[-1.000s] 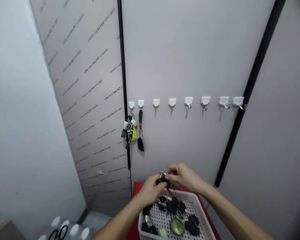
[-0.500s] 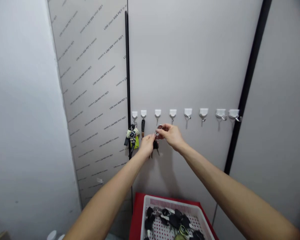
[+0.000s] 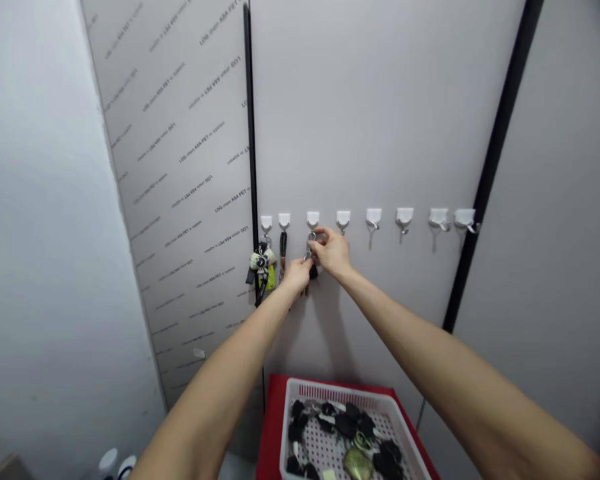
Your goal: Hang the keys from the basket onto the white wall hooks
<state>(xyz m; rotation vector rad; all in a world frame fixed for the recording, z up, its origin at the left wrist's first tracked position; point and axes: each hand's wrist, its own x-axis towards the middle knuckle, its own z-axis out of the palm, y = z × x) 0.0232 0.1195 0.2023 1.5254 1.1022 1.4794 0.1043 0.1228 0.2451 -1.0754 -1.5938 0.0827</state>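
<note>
On the grey wall panel, just below the third white hook (image 3: 313, 219) from the left, both hands are closed on one bunch of keys (image 3: 313, 272). My right hand (image 3: 334, 253) pinches its metal key ring (image 3: 311, 237) close under the hook. Whether the ring is over the hook's tip cannot be made out. Lower and to the left, my left hand (image 3: 297, 275) grips the bunch near its clasp, hiding part of it. Left of it hang a dark strap (image 3: 283, 245) on the second hook and a keychain with a figure and yellow-green tag (image 3: 263, 263) on the first.
Several more white hooks (image 3: 405, 216) run rightward in a row. Below, a white plastic basket (image 3: 340, 387) holding several keys and fobs stands on a red surface (image 3: 270, 427). Black strips (image 3: 251, 100) edge the panel. White round-topped objects (image 3: 109, 460) are at lower left.
My right hand has raised the key ring up to the third hook. My left hand has moved up slightly with the keys. The view has tilted down a little.
</note>
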